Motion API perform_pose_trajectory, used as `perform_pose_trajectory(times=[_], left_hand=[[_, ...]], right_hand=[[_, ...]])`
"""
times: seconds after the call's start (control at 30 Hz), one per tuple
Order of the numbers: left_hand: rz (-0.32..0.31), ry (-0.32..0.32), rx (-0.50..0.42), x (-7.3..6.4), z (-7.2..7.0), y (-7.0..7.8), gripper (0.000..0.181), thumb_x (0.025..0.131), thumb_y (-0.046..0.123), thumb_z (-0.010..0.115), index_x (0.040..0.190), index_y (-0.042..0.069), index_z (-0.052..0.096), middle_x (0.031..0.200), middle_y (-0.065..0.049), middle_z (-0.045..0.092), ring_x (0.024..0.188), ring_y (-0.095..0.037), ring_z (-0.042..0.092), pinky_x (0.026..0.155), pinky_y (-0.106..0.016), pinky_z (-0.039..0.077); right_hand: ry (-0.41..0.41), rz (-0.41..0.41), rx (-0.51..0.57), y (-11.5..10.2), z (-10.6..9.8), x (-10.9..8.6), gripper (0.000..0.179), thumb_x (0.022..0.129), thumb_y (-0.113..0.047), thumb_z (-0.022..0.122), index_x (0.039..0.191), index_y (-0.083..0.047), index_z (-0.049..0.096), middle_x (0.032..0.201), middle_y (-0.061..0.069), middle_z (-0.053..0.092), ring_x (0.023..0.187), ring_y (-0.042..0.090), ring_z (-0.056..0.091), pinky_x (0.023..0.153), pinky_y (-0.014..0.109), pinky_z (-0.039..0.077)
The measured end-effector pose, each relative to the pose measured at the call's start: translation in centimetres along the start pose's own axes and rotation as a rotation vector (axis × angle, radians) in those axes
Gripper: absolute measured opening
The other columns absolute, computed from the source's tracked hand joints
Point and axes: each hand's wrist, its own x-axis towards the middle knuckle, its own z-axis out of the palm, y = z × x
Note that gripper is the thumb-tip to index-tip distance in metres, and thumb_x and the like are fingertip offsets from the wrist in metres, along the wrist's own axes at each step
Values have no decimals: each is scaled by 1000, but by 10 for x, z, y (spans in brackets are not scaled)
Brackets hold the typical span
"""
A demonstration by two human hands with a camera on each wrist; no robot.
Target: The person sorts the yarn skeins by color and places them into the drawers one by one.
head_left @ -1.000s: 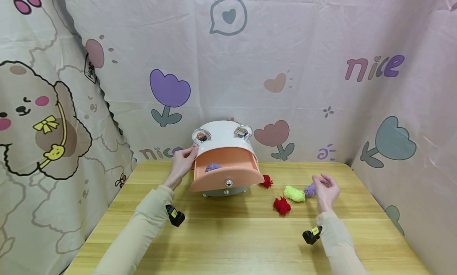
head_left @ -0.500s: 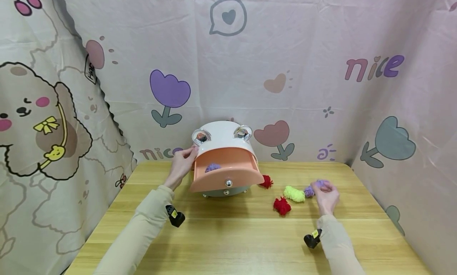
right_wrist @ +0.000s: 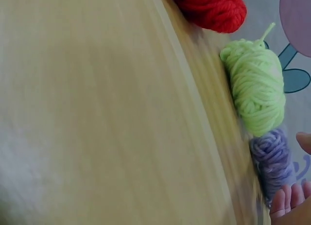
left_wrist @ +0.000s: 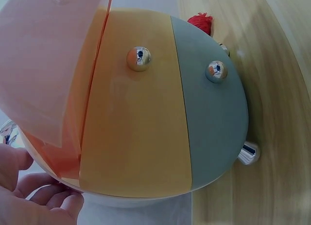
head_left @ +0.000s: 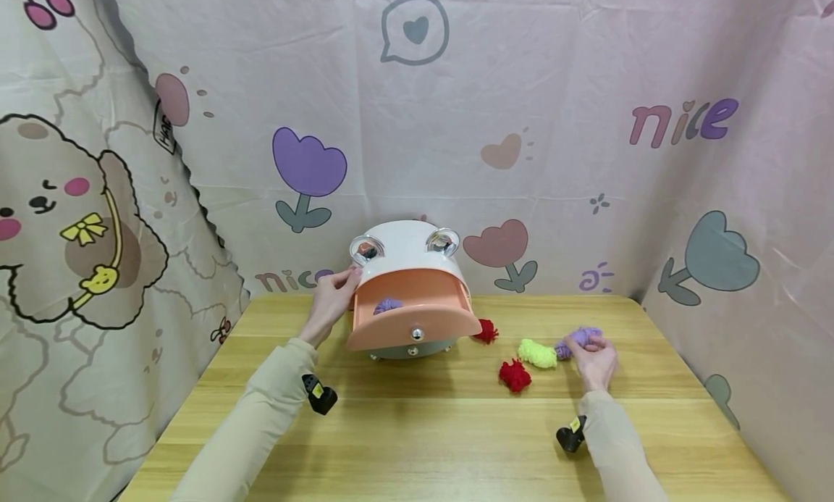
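A small round drawer cabinet (head_left: 397, 259) with a white top and two silver rings stands on the table. Its peach upper drawer (head_left: 449, 321) is pulled out, with a skein of purple yarn (head_left: 388, 306) inside. My left hand (head_left: 331, 303) grips the cabinet's left edge; in the left wrist view, thumb and curled fingers (left_wrist: 73, 205) lie at the rim. At the right, my right hand (head_left: 594, 363) is over another purple yarn skein (right_wrist: 272, 159), partly covering it in the head view. The right wrist view has its thumb (right_wrist: 304, 141) spread apart from the fingers.
A lime-yellow yarn skein (head_left: 537, 353) lies against the purple one. A red yarn bundle (head_left: 515, 377) is in front of it, and another red bundle (head_left: 486, 332) sits beside the cabinet. Printed curtains (head_left: 417, 161) hang behind the wooden table (head_left: 417, 444).
My right hand has come down and toward the near side at the purple skein, uncovering more of it. My left hand and the cabinet have stayed in place.
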Motion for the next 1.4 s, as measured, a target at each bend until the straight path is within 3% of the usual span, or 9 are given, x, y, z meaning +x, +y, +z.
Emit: perform_pose_trajectory(times=[0.33, 0.53, 0.73, 0.87, 1.1, 1.23, 1.4], left_hand=[[6, -1, 0, -1, 0, 0, 51, 107, 35, 48, 146, 3, 48, 159, -10, 41, 139, -36, 51, 111, -46, 48], [11, -6, -1, 1, 1, -1, 51, 107, 35, 48, 147, 3, 48, 159, -10, 41, 139, -36, 51, 111, -46, 47], [32, 5, -22, 2, 1, -2, 49, 106, 32, 50, 144, 1, 51, 157, -13, 43, 146, -35, 41, 120, -45, 38], [21, 1, -19, 1, 1, -1, 50, 106, 34, 49, 145, 2, 50, 158, -12, 43, 147, -35, 40, 120, -46, 38], [12, -3, -23, 1, 1, 0, 50, 106, 34, 49, 145, 2, 50, 158, -10, 43, 147, -34, 41, 120, -45, 38], [15, -2, -26, 1, 1, -1, 50, 106, 34, 50, 144, 2, 51, 158, -10, 43, 147, -34, 41, 119, -45, 39], [17, -5, -34, 2, 1, -1, 50, 106, 33, 50, 144, 1, 51, 158, -10, 42, 147, -33, 41, 118, -45, 40]], right_hand=[[-18, -3, -43, 2, 3, 3, 65, 79, -27, 84, 128, 5, 55, 87, 5, 64, 80, 13, 54, 78, 27, 43], [-56, -30, -82, 5, 1, 8, 56, 78, -18, 81, 124, 4, 58, 83, 2, 67, 71, 2, 51, 70, 18, 41], [-127, -36, -28, 7, -2, 12, 55, 80, -10, 79, 126, 9, 56, 83, 1, 68, 62, -11, 46, 56, 7, 40], [-141, -32, -9, 7, -3, 12, 51, 81, -7, 76, 126, 10, 58, 84, 0, 67, 62, -12, 46, 57, 5, 41], [-139, -35, 17, 9, -3, 13, 41, 86, -7, 67, 123, 10, 62, 74, -20, 59, 60, -16, 45, 60, 2, 38], [-145, -31, 34, 10, -3, 13, 42, 88, -12, 70, 124, 9, 62, 74, -23, 57, 62, -17, 46, 62, 2, 40], [-168, -8, 30, 10, -2, 11, 56, 84, -18, 79, 129, 7, 59, 83, -13, 64, 65, -14, 48, 62, 4, 42]])
